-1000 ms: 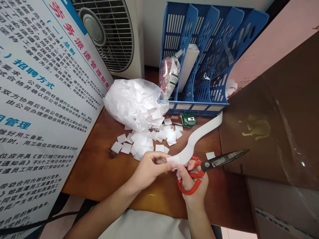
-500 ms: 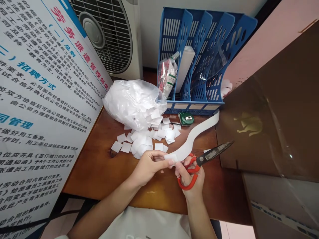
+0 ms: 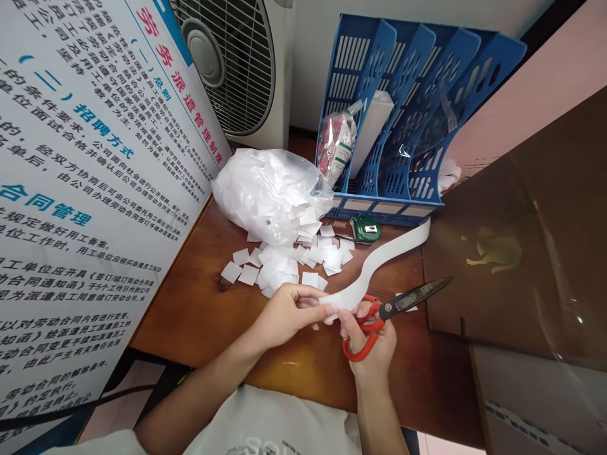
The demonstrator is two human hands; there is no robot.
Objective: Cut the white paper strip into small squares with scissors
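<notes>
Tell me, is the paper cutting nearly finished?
Partly. Many white squares already lie cut on the table, more in the plastic bag. The left hand pinches the strip's end; the right hand holds the scissors, blades closed. A long white strip remains uncut.

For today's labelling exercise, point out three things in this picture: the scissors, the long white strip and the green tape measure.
scissors point(image 3: 411, 297): head view, on the dark closed blades.
long white strip point(image 3: 379, 260): head view, mid-length of the strip.
green tape measure point(image 3: 366, 229): head view, on its green case.
</notes>
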